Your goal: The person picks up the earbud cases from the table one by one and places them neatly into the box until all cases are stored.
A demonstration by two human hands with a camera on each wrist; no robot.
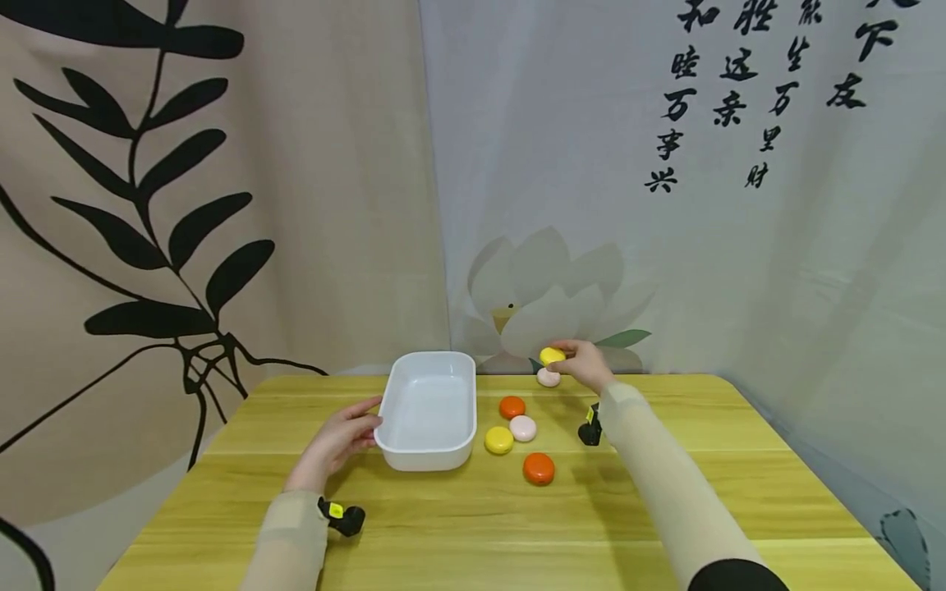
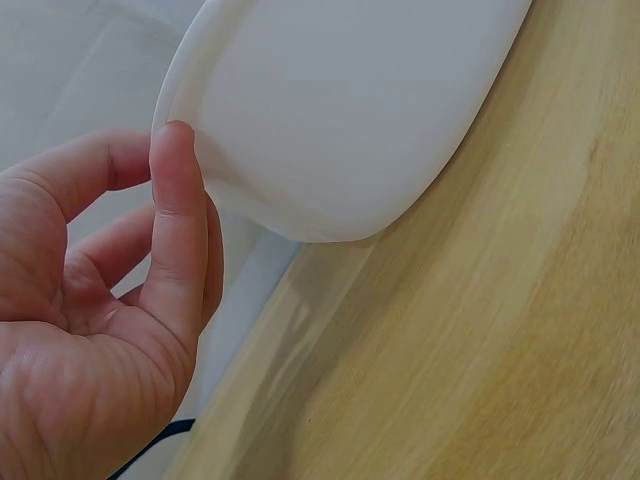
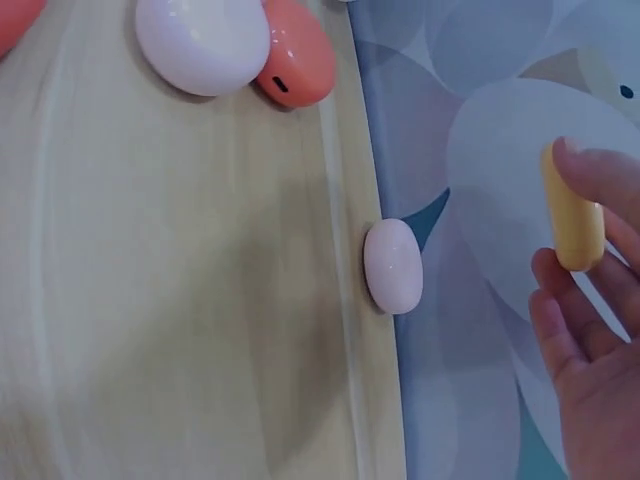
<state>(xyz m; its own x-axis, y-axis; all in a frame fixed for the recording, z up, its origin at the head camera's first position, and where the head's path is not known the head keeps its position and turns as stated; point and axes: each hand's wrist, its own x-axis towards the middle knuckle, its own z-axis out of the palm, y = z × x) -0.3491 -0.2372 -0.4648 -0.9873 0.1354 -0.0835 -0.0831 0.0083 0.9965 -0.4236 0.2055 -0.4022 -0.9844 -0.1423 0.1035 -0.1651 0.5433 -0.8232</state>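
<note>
My left hand point(image 1: 342, 439) pinches the left rim of a white rectangular tub point(image 1: 429, 414); the left wrist view shows a fingertip point(image 2: 176, 165) over its edge. Raised above the table's back edge, my right hand point(image 1: 586, 365) holds a smooth yellow puck point(image 1: 552, 356) between thumb and fingers. Seen edge-on in the right wrist view, that yellow puck point(image 3: 576, 215) is thick and rounded. Just below it a pale pink puck point(image 1: 548, 377) lies at the table's back edge.
Right of the tub lie an orange puck point(image 1: 512, 407), a second pink puck point(image 1: 523, 428), another yellow puck point(image 1: 498, 440) and a nearer orange puck point(image 1: 539, 469). The wooden table point(image 1: 458, 533) ends at a printed curtain point(image 1: 355, 205) behind.
</note>
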